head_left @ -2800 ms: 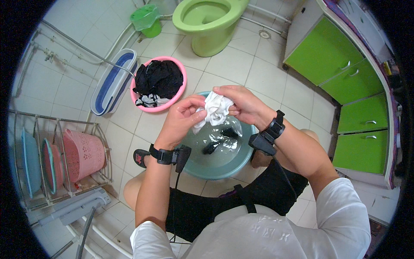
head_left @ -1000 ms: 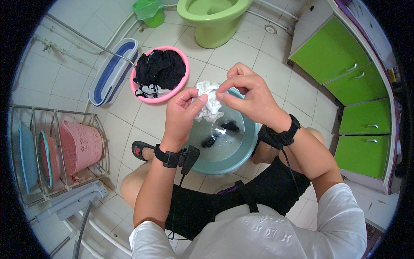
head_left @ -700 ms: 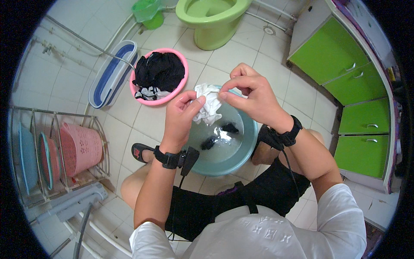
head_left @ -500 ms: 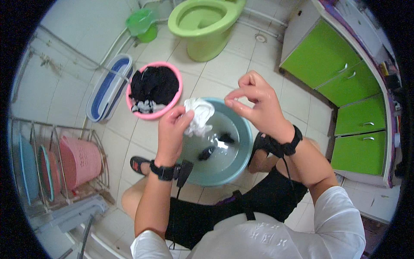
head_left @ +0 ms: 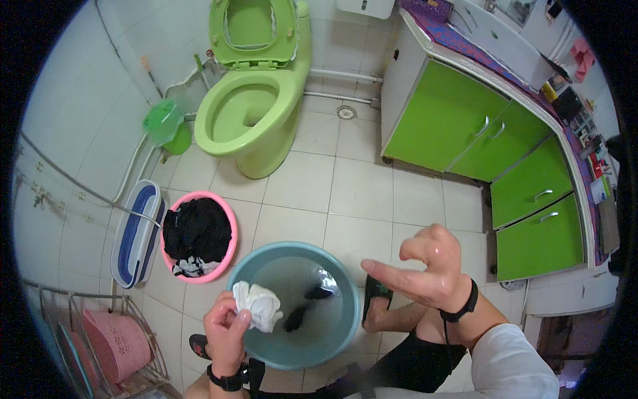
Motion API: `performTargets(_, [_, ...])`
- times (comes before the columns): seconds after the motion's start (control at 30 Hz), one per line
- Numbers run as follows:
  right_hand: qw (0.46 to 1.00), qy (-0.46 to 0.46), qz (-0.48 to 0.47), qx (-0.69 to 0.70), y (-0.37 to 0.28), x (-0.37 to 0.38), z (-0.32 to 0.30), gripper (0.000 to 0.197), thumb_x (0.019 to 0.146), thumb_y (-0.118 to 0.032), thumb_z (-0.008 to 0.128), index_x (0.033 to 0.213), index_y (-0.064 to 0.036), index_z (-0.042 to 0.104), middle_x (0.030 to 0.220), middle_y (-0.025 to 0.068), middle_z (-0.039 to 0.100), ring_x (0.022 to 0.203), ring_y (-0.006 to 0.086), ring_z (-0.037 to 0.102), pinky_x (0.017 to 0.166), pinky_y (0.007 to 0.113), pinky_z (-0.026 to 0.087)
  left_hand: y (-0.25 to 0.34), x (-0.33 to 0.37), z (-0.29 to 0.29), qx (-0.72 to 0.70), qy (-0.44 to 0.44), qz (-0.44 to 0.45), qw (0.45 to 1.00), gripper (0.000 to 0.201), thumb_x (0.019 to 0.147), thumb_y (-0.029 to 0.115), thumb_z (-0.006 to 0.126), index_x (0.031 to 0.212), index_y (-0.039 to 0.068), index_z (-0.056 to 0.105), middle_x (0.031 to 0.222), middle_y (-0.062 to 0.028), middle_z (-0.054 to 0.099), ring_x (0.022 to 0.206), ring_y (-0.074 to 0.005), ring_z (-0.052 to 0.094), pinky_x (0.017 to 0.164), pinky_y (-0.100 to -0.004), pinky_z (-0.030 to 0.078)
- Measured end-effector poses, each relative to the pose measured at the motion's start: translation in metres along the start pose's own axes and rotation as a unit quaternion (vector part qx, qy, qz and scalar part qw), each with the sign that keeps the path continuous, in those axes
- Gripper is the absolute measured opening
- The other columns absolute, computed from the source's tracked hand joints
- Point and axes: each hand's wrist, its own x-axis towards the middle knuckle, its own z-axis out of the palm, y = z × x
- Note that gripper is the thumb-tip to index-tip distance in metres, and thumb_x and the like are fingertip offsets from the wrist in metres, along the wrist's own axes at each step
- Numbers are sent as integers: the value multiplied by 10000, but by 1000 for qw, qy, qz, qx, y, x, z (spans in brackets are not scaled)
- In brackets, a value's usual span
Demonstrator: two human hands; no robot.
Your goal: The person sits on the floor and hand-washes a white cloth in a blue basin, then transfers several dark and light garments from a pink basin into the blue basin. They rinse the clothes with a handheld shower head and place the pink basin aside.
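Note:
My left hand [head_left: 226, 336] is closed on a bunched white cloth [head_left: 258, 307], pinched between thumb and fingers over the left side of a round blue basin [head_left: 354, 318]. The basin stands on the floor and holds cloudy water. Two small dark cloth pieces, one [head_left: 296, 318] nearer and one [head_left: 319, 292] farther, lie in it. To the right of the basin, my right hand [head_left: 428, 266] is raised and looks wet. Its thumb side stretches left, other fingers are bent, and nothing shows in it.
Left of the basin stands a pink tub [head_left: 233, 233] heaped with dark clothes [head_left: 198, 228]. Beside it is a blue-and-white folding tub [head_left: 136, 233]. A green toilet [head_left: 266, 106] and green cabinets [head_left: 445, 120] stand farther off. A rack with a pink basket [head_left: 119, 346] is at lower left.
The view has tilted up, so the basin appears lower. My right hand has opened from a pinch and moved away to the right. My left hand still holds the white cloth.

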Motion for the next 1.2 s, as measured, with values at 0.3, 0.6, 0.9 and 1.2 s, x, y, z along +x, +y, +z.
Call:
performTargets(0.3, [991, -63, 90, 71, 30, -5, 8, 481, 804, -214, 665, 1283, -175, 666, 943, 13, 463, 783, 152, 439, 635, 303, 371, 3, 15, 8, 7, 1, -32, 999, 162, 835, 105, 713, 887, -28, 637, 1034, -83, 596, 903, -152, 585, 807, -276, 455])
performTargets(0.6, [499, 8, 445, 744, 32, -16, 37, 733, 996, -485, 340, 1478, 66, 369, 1175, 53, 523, 1000, 147, 460, 848, 273, 379, 7, 2, -3, -56, -12, -16, 998, 139, 853, 77, 692, 924, -26, 631, 1068, -93, 602, 952, -155, 573, 851, -282, 452])
performTargets(0.9, [593, -61, 442, 670, 11, -19, 86, 398, 997, -363, 494, 937, 0, 643, 1052, 87, 618, 977, 165, 507, 844, 297, 418, 2, -11, -11, -109, -51, -5, 993, 123, 867, 25, 638, 980, -25, 628, 1066, -66, 602, 956, -129, 564, 855, -268, 447])
performTargets(1.2, [886, -354, 233, 190, -16, -44, 155, 419, 859, -248, 689, 1199, -7, 646, 1339, 238, 550, 1226, 362, 519, 1029, 434, 438, 3, -20, -12, -111, -66, -2, 992, 152, 840, -76, 586, 965, 4, 620, 1070, -40, 586, 961, -112, 559, 849, -252, 449])
